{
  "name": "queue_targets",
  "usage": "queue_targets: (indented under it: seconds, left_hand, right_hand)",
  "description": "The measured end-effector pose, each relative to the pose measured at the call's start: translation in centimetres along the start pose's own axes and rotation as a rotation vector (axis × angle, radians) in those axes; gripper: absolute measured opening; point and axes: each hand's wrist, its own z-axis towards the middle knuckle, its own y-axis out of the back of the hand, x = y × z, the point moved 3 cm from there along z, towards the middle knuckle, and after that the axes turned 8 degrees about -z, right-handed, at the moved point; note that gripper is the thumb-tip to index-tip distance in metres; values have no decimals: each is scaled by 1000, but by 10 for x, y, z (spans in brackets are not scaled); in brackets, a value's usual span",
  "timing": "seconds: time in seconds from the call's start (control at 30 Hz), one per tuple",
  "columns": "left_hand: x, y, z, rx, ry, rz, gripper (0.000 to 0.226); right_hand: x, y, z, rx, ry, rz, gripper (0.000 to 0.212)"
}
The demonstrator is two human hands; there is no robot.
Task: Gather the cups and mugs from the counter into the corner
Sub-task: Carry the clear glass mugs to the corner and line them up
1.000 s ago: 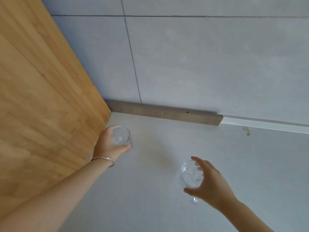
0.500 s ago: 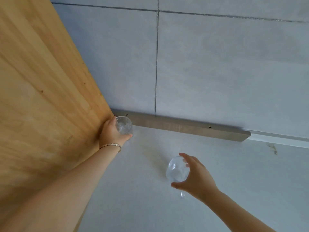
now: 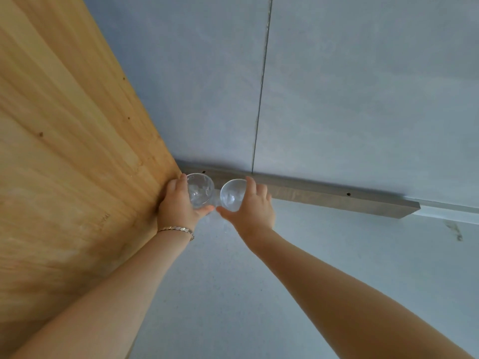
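Two clear glass cups stand side by side in the counter's back left corner. My left hand (image 3: 178, 206), with a bracelet on the wrist, is wrapped around the left glass cup (image 3: 200, 189), which is close against the wooden panel. My right hand (image 3: 250, 208) grips the right glass cup (image 3: 232, 194) from its right side, fingers over the rim. The two cups are almost touching. Their lower parts are hidden behind my thumbs and palms.
A tall wooden side panel (image 3: 72, 151) closes the left. A grey tiled wall (image 3: 337, 99) runs along the back, with a dark wooden strip (image 3: 324, 196) at its foot. The pale grey counter (image 3: 363, 255) stretches right and toward me.
My left hand has slid its cup deeper into the corner. My right hand has carried the other cup up and left until it sits beside the first.
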Motion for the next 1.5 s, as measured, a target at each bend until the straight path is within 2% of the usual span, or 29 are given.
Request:
queue_targets:
  seconds: [0.1, 0.17, 0.23, 0.3, 0.4, 0.5, 0.6, 0.73, 0.83, 0.97, 1.13, 1.27, 1.4, 1.5]
  left_hand:
    - [-1, 0, 0, 16, 9, 44, 95]
    - [-6, 3, -2, 65, 16, 154, 94]
    - [-14, 7, -8, 75, -14, 298, 94]
    - [-28, 12, -20, 37, -67, 407, 91]
    - [-63, 12, -53, 78, -184, 573, 60]
    - [-99, -18, -93, 347, -315, 677, 31]
    - [-135, -62, -138, 586, -310, 597, 20]
    - [-202, -128, -210, 734, -433, 531, 36]
    - [-257, -176, -276, 817, -534, 517, 37]
    - [-327, -229, -370, 859, -625, 507, 26]
    - [-392, -277, -475, 888, -640, 432, 15]
    - [-422, -299, -527, 886, -622, 389, 19]
    - [-434, -310, -547, 856, -613, 408, 12]
    - [-434, -314, -548, 847, -610, 436, 8]
  right_hand:
    - [-3, 2, -7, 97, 31, 4, 109]
    - [-14, 12, -19, 179, 63, -24, 109]
    - [-34, 26, -37, 269, 92, -115, 96]
    - [-65, 40, -60, 379, 93, -215, 75]
    - [-120, 60, -99, 505, 35, -290, 53]
    - [-180, 82, -140, 527, -59, -335, 51]
    - [-247, 109, -186, 502, -180, -320, 50]
    - [-336, 154, -262, 420, -333, -239, 48]
    - [-403, 188, -327, 339, -450, -177, 47]
    - [-501, 227, -420, 215, -588, -136, 42]
    - [-613, 268, -516, 92, -688, -133, 35]
    - [-683, 288, -555, -51, -792, -111, 35]
    - [-719, 302, -555, -197, -918, -66, 51]
    - [-732, 297, -536, -170, -1043, 66, 77]
